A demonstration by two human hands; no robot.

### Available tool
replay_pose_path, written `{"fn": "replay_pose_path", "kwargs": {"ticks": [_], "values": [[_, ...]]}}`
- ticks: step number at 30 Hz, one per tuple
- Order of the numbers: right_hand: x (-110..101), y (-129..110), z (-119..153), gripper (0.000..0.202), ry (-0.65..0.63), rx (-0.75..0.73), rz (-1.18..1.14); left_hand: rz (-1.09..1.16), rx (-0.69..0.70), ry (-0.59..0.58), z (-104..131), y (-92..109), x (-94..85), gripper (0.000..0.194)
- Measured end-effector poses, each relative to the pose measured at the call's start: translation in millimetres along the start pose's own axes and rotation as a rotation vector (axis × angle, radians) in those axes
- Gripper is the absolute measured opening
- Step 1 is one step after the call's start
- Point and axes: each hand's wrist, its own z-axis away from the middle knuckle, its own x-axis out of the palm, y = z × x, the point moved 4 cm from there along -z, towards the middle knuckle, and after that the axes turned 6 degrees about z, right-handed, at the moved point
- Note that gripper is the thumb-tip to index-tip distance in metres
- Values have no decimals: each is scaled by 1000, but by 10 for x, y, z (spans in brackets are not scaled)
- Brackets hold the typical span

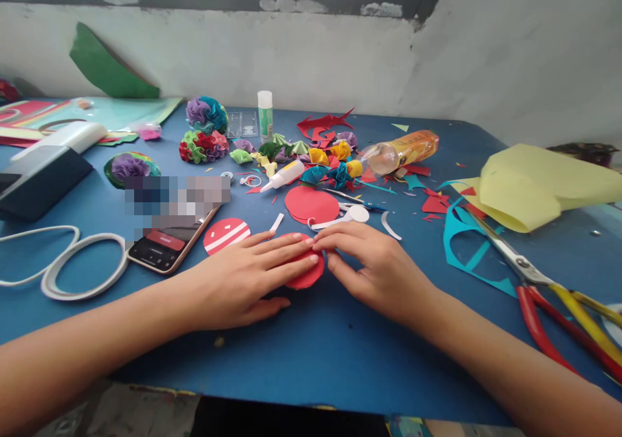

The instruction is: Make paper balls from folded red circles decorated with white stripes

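Observation:
A red paper circle lies on the blue table near its front. My left hand rests flat with its fingers spread across that circle. Over the circle's upper right edge, my right hand has its thumb and fingers bent together; whatever is between them is too small to make out. Just left of my left fingers is a red circle with white strips. Plain red circles lie behind my hands, beside a white spoon-shaped piece. A short white strip is near my left fingertips.
A phone and a white roll sit left. Behind are folded paper flowers, a glue stick, a glue bottle and a plastic bottle. Large scissors, cyan scraps and yellow paper lie right.

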Motion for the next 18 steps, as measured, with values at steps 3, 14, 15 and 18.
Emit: {"fn": "replay_pose_path", "kwargs": {"ticks": [3, 14, 15, 18], "values": [[20, 12, 4, 24, -49, -12, 2, 13, 2, 78, -3, -55, -7, 51], [77, 52, 9, 38, -73, 3, -3, 162, -156, 215, 45, -134, -100, 40], [79, 47, 8, 40, -72, -4, -6, 197, -183, 211, 45, -142, -100, 39], [83, 28, 6, 44, -84, -17, -42, 311, -241, 190, 40, -151, -100, 37]]}}
